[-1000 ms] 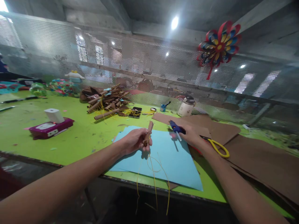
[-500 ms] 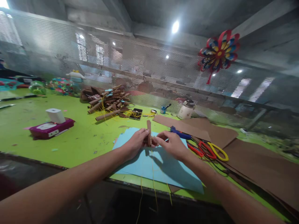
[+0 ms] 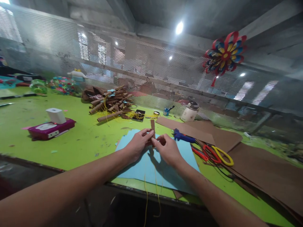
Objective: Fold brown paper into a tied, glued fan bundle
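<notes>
A small brown paper roll [image 3: 152, 125] stands upright between my two hands above a light blue sheet [image 3: 139, 165]. My left hand [image 3: 138, 144] grips the roll from the left. My right hand [image 3: 167, 149] pinches it from the right, fingertips meeting the left hand's. Thin yellow strings [image 3: 146, 192] hang from the roll past the table's front edge. A blue glue gun [image 3: 182, 136] lies on the table just right of my right hand.
Red scissors [image 3: 203, 152] and yellow scissors [image 3: 222, 154] lie on brown paper sheets [image 3: 258, 167] at right. A pile of brown rolls [image 3: 109, 102] sits at the back, a magenta box [image 3: 49, 130] at left, a white jar [image 3: 189, 112] by the mesh wall [image 3: 142, 69].
My right hand set the blue glue gun down on the table and came over to the roll. Both hands now hold the roll, raised a little.
</notes>
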The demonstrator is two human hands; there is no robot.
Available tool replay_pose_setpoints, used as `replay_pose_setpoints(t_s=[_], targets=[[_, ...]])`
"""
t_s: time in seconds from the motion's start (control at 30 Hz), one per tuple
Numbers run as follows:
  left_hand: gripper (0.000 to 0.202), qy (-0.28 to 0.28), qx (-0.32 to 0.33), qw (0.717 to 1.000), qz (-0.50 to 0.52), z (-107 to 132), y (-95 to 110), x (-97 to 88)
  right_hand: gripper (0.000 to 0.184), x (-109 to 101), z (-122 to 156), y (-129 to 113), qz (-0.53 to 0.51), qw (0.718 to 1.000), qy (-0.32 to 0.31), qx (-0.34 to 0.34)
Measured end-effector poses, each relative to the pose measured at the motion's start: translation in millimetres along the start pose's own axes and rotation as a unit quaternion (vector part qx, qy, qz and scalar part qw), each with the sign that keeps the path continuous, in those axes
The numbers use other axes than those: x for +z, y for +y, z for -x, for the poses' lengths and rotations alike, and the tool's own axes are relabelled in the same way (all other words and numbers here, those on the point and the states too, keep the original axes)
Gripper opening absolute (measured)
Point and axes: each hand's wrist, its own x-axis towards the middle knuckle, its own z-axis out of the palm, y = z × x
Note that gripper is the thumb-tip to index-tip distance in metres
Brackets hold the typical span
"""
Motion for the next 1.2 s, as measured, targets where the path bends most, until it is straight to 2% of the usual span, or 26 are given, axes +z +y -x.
replay_pose_setpoints(t_s=[0.13,0.4,0.8,1.2], targets=[[0.023,0.002,-0.005,1.0,-0.001,1,1,-0.2,0.027,0,1,3,-0.028,0.999,-0.002,0.016],[0.015,0.014,-0.026,1.0,-0.009,5,8,6.0,0.024,0,5,0,-0.047,0.999,-0.016,0.007],[0.018,0.026,-0.048,0.999,-0.005,2,4,4.0,0.023,4,12,-1,-0.006,0.999,-0.02,-0.026],[0.019,0.006,-0.041,0.999,-0.002,2,2,1.5,0.022,7,14,0,-0.028,0.999,-0.02,-0.031]])
